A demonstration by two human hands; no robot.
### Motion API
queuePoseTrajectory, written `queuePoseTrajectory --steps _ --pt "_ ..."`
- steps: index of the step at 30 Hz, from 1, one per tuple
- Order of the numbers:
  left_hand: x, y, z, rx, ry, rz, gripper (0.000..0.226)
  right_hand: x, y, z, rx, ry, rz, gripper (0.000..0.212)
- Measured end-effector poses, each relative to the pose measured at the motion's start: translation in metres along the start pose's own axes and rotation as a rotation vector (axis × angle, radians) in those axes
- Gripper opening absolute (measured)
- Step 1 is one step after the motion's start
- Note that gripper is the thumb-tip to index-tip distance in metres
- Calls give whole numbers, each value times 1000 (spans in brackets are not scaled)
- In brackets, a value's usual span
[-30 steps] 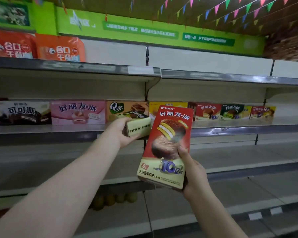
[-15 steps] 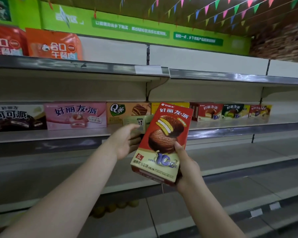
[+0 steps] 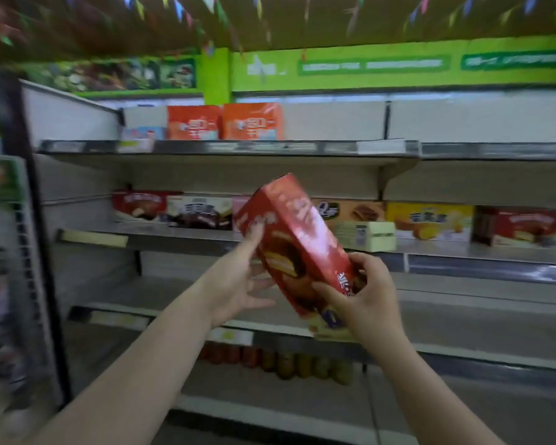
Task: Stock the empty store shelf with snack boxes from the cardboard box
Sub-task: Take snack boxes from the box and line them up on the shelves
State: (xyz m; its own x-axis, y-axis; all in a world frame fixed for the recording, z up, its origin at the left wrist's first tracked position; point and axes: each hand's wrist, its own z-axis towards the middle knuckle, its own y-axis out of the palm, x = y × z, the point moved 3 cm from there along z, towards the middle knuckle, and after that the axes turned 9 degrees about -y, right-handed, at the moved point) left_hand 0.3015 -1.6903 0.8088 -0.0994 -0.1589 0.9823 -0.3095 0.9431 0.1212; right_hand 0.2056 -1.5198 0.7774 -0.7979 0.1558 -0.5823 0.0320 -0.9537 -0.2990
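The red snack box (image 3: 297,248) is held in the air, long axis tilted up-left toward the stocked shelf (image 3: 463,248) — right hand (image 3: 363,293) grips its lower end, left hand (image 3: 238,281) steadies the upper face with straight fingers.

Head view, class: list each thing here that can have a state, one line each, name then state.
red snack box: held in the air, tilted, off the shelf
right hand: grips the box's lower end
left hand: fingers straight, touching the box's left side
pale green box: resting at the shelf's front edge
middle shelf: partly stocked
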Motion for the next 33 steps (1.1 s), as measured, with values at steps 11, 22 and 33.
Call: queuePoseTrajectory --steps 11,22,33 --pt "-34 -99 -129 226 -136 -372 55 -47 57 -55 126 -1154 -558 55" --pt "-37 -158 -168 246 196 -446 42 -86 76 -55 -280 -70 -22 89" --pt "-65 -194 -176 104 112 -236 80 -146 139 -77 -225 693 1222 54"
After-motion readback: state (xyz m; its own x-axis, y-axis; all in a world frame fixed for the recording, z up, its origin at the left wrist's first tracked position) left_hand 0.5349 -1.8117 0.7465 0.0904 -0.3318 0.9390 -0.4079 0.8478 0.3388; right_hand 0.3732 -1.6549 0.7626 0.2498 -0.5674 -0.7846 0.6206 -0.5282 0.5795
